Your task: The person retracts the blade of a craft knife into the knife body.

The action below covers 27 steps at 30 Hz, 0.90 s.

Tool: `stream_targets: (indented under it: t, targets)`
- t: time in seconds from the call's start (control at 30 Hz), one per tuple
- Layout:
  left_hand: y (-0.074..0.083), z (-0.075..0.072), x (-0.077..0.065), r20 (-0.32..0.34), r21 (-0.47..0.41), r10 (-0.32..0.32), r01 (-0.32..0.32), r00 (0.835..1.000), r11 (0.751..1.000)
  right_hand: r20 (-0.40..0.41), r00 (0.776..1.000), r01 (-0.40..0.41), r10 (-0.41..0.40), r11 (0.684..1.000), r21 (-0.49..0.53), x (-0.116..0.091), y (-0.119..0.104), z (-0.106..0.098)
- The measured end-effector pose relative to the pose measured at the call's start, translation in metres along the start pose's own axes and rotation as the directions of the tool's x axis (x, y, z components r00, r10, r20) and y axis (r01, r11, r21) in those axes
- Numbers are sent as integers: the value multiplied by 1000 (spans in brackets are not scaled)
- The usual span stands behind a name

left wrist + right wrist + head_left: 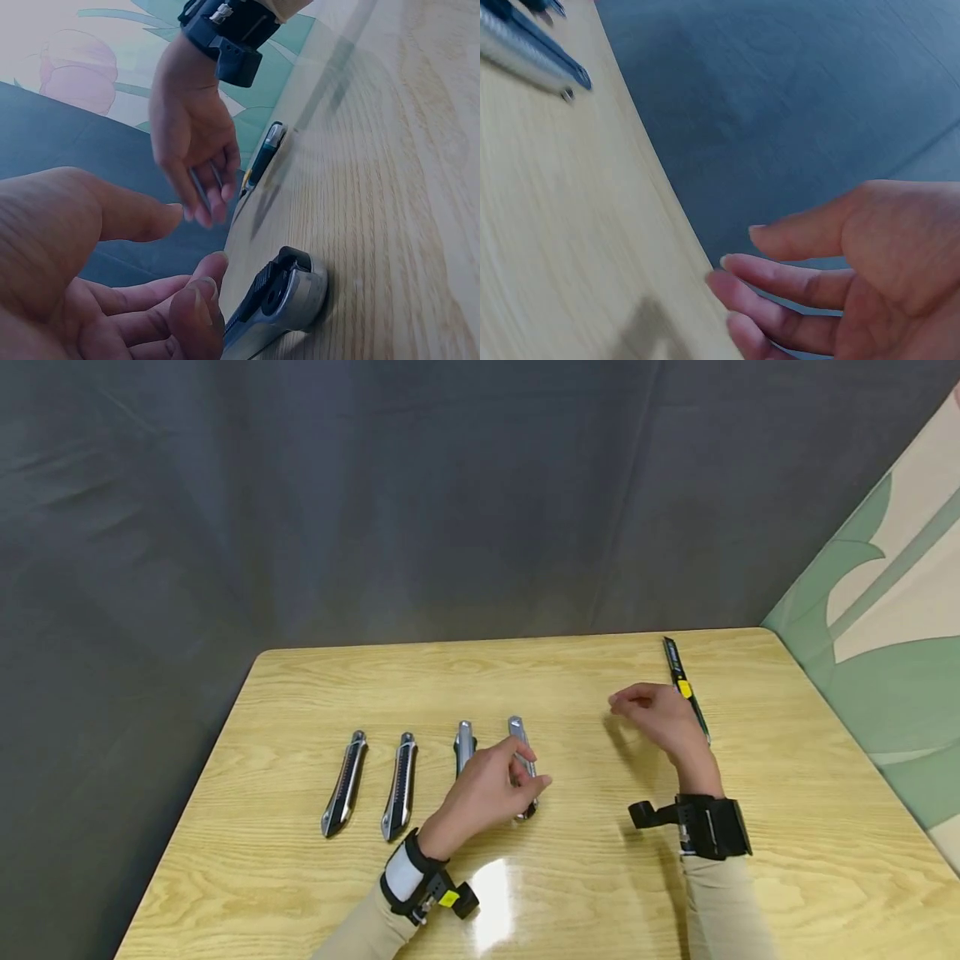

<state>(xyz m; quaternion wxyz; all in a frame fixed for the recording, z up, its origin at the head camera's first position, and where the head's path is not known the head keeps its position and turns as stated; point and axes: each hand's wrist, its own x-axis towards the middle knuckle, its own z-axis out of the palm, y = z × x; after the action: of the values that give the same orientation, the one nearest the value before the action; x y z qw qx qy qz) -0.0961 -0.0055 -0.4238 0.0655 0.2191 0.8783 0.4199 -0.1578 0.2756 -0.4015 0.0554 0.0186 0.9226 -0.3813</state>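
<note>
My left hand [483,789] hovers low at a silver utility knife [517,728] and hides part of its length. In the left wrist view, the thumb and loosely bent fingers stand apart, and the same utility knife [296,289] lies on the table beside the fingertips. Another silver utility knife [465,739] is partly covered by the left hand in the head view. My right hand [660,718] is raised over the table with loosely bent fingers and nothing in them. Just behind it lies a black utility knife [676,662] with a yellow slider, partly hidden by the hand.
Two more silver and black utility knives [347,783] lie side by side left of the left hand, on the wooden table [247,860]. A dark curtain [450,510] hangs behind the table. Patterned green and cream fabric [892,635] borders the right side.
</note>
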Motion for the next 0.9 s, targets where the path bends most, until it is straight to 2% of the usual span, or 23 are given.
stream_targets:
  t: [0.17, 0.3, 0.43, 0.57, 0.73, 0.9]
  targets:
    - [4, 2, 2, -6, 14, 4, -4, 1000, 1000, -137, 987, -78, 79, 997, 12, -7, 22, -22]
    - [12, 4, 7, 0, 44, 14, -14, 1000, 999, -241, 960, -137, 143, 990, 42, -9, 35, -34]
    - [22, 8, 13, 13, 72, 11, -12, 1000, 997, -298, 933, -192, 200, 980, 58, -8, 46, -42]
    - [29, 15, 21, 24, 88, 8, -10, 1000, 996, -286, 930, -223, 230, 973, 55, -4, 56, -49]
    - [32, 22, 25, 49, 84, -8, 4, 999, 996, -210, 938, -277, 276, 961, 22, 4, 65, -50]
    - [31, 27, 24, 71, 61, -6, 2, 997, 998, -182, 949, -278, 259, 957, -88, 7, 71, -43]
